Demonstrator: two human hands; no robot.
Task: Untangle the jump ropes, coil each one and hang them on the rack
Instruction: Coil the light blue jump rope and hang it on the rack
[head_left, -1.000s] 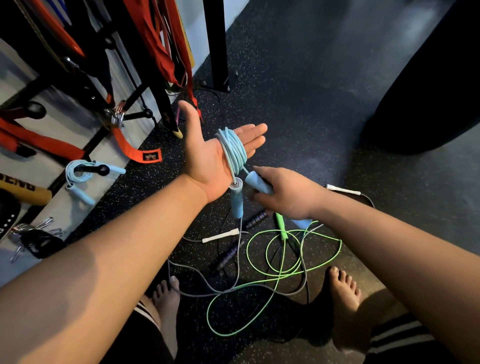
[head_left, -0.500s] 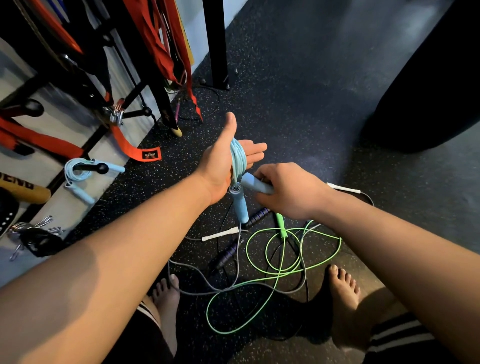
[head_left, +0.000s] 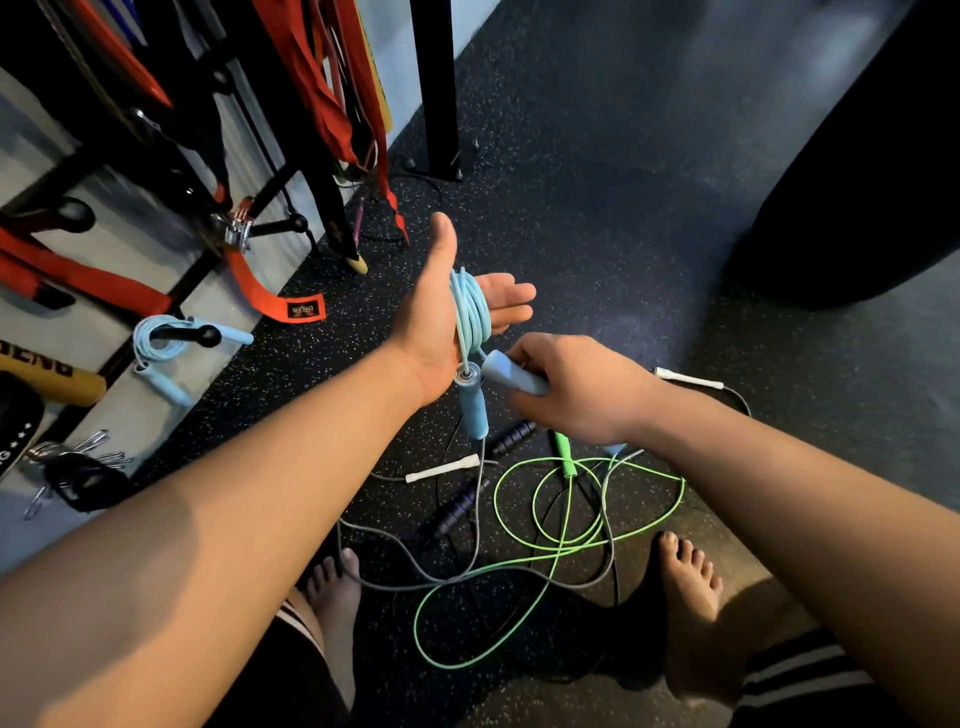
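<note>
Left hand (head_left: 441, 322) is up around the middle of the frame, palm turned sideways, thumb pointing up, fingers held out straight, so not clenched at all. The light blue jump rope (head_left: 470, 312) is wound around that palm in a tight bundle of loops, sitting between the thumb and the fingers. One end, the dangling handle (head_left: 474, 405), hangs straight down below the heel of the hand with its metal cap on top. The right hand (head_left: 576, 389) is just to the right of it, fingers curled around the other handle (head_left: 511, 371). It's gripping it with the tip poking out toward the coil.

Lower middle of the frame, on the speckled black floor (head_left: 623, 208), there's a proper mess. A neon green rope (head_left: 565, 460) lies in several overlapping loops, and a grey rope (head_left: 405, 560) crosses through it. One white handle (head_left: 441, 467) lies left of the pile and another one pokes out past the right wrist. A pair of dark handles (head_left: 452, 512) lies in the pile too. Bare feet (head_left: 691, 587) stand on either side of the tangle.

The rack (head_left: 270, 227) takes up the left side of the frame. A second blue rope (head_left: 150, 343) is already coiled and hung on a black peg there, with orange straps (head_left: 275, 301) dangling nearby.
</note>
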